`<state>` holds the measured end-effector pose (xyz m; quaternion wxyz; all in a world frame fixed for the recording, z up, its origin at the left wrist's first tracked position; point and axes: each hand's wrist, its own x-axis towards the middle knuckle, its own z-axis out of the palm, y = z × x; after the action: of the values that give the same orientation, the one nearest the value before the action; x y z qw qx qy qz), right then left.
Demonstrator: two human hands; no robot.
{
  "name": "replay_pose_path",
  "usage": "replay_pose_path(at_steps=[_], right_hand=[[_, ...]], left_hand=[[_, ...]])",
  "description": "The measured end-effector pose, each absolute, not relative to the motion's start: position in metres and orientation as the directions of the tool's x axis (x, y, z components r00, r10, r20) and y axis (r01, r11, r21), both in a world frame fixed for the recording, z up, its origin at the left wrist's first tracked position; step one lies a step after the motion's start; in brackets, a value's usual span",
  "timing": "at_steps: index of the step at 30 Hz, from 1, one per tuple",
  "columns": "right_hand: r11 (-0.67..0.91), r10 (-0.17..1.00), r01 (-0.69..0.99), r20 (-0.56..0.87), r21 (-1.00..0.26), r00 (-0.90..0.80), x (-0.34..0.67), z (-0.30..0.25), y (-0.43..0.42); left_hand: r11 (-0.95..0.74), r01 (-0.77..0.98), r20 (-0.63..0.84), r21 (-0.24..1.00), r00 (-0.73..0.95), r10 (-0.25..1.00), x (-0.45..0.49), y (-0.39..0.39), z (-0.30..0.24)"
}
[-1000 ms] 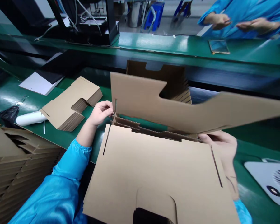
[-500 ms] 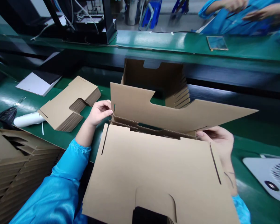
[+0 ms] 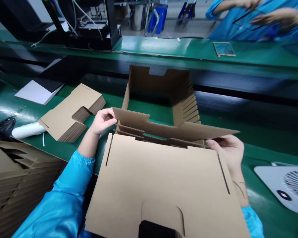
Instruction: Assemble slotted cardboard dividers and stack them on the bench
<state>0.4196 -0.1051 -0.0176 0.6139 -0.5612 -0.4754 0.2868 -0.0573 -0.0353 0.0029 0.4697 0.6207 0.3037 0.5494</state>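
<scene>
My left hand (image 3: 103, 120) pinches the left end of a slotted cardboard divider panel (image 3: 169, 129). My right hand (image 3: 228, 150) grips the same panel at its right end. The panel lies tilted low over several other divider panels standing in a row. A large flat cardboard sheet (image 3: 164, 185) with two slits and a cut-out covers the foreground in front of both hands. Beyond the panel stands a cardboard frame (image 3: 161, 89) with notched sides, open on top.
A stack of flat cardboard pieces (image 3: 69, 114) lies left, with a white tube (image 3: 27, 130) and a black bag (image 3: 3, 125) beside it. More cardboard stacks (image 3: 17, 178) sit at bottom left. A white fan (image 3: 285, 186) is at right. Another person's hands (image 3: 270, 15) work across the green bench (image 3: 260, 54).
Both hands have tipped the held divider panel down from nearly upright to almost flat. The notched frame behind it has come into full view.
</scene>
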Motion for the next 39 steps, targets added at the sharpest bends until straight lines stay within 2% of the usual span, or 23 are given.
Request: replay_pose_path(at_steps=[7, 10, 14, 17, 19, 22, 24, 26, 34, 39], right_hand=[[0.178, 0.912, 0.238, 0.251, -0.955, 0.324, 0.423, -0.015, -0.105], [0.175, 0.952, 0.322, 0.243, -0.931, 0.185, 0.428, -0.012, -0.102], [0.171, 0.985, 0.422, 0.149, -0.890, -0.083, 0.434, -0.006, -0.098], [0.130, 0.986, 0.409, 0.075, -0.903, -0.148, 0.433, -0.004, -0.098], [0.145, 0.985, 0.345, 0.103, -0.927, -0.136, 0.431, -0.003, -0.100], [0.234, 0.971, 0.168, 0.222, -0.957, -0.088, 0.427, -0.002, -0.102], [0.312, 0.949, 0.022, 0.310, -0.950, -0.061, 0.424, 0.000, -0.103], [0.360, 0.929, -0.090, 0.365, -0.929, -0.057, 0.420, 0.002, -0.104], [0.378, 0.925, -0.051, 0.379, -0.924, -0.010, 0.406, 0.008, -0.106], [0.345, 0.919, -0.020, 0.334, -0.938, 0.208, 0.400, 0.006, -0.106]], left_hand=[[-0.381, -0.105, 0.395, 0.919, 0.240, 0.887, -0.060, -0.035, 0.003], [-0.394, 0.042, 0.362, 0.918, 0.315, 0.877, -0.065, -0.036, 0.009], [-0.372, 0.277, 0.224, 0.886, 0.447, 0.866, -0.075, -0.036, 0.016], [-0.359, 0.324, 0.179, 0.875, 0.473, 0.863, -0.082, -0.032, 0.013], [-0.362, 0.266, 0.201, 0.893, 0.484, 0.851, -0.085, -0.030, 0.009], [-0.365, 0.000, 0.322, 0.931, 0.472, 0.821, -0.083, -0.029, 0.006], [-0.387, -0.199, 0.435, 0.900, 0.425, 0.794, -0.079, -0.030, 0.007], [-0.415, -0.302, 0.509, 0.858, 0.392, 0.766, -0.074, -0.032, 0.009], [-0.412, -0.255, 0.484, 0.875, 0.417, 0.769, -0.066, -0.042, 0.018], [-0.423, -0.268, 0.491, 0.866, 0.293, 0.820, -0.056, -0.044, 0.017]])
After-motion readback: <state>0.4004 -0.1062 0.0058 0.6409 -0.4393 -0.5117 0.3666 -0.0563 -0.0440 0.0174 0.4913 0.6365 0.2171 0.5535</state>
